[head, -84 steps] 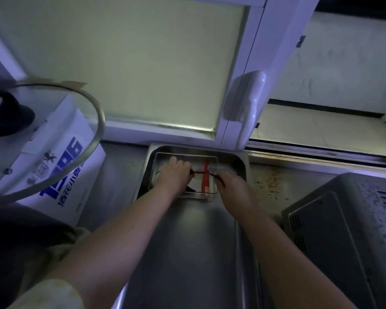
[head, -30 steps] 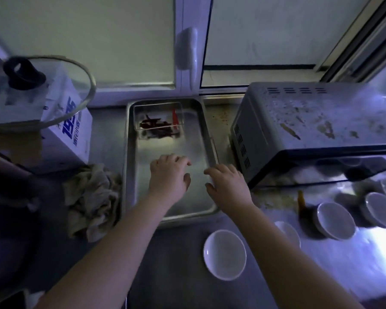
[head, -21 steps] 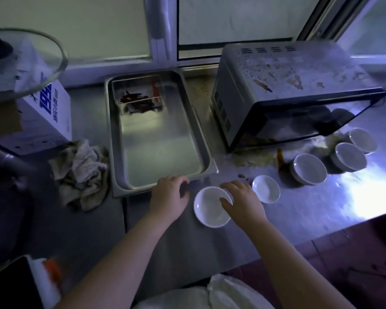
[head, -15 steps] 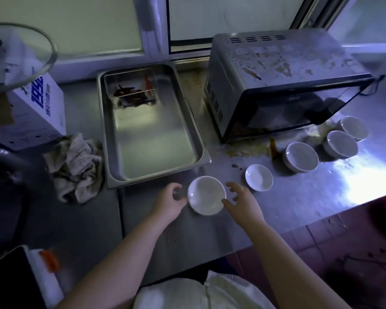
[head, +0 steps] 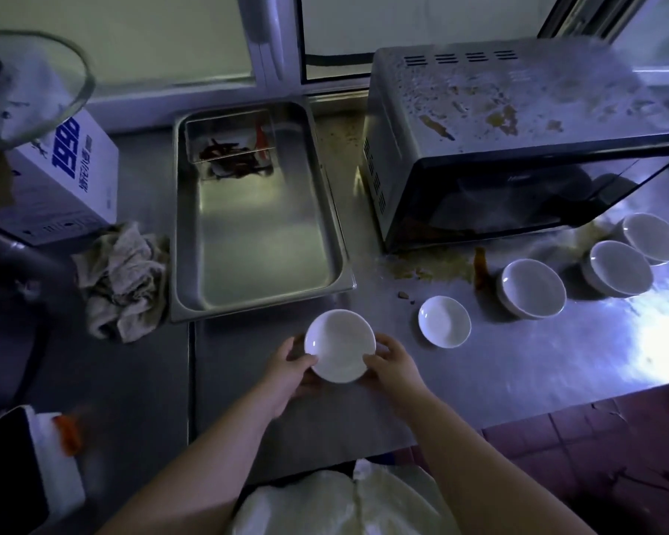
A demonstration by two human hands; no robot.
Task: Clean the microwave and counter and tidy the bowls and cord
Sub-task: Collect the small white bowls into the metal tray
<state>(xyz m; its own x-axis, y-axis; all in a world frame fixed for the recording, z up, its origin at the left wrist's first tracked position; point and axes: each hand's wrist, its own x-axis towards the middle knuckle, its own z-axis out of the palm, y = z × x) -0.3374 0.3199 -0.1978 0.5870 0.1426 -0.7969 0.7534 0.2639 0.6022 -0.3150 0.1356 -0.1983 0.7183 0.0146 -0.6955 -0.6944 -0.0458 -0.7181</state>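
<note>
Okay, both hands on one white dish. The left hand grips its left rim, thumb over the edge and fingers curled under. The right hand grips the right rim the same way. The dish sits between them, upright and empty, over the front of the counter, just in front of the tray's near right corner. Can't tell if it's lifted or touching the steel.

A smaller saucer lies to the right, apart from the dish. Further right, three bowls line up in front of the microwave, the two far ones touching. The microwave top is spattered with brown marks, and its door is closed. A brown stain spreads on the counter below the door.

The steel tray is left of the microwave, with a small tub of dark red bits at its far end. A crumpled rag is beside the tray's left edge, a white box sits behind it, and a glass lid is above the box.
</note>
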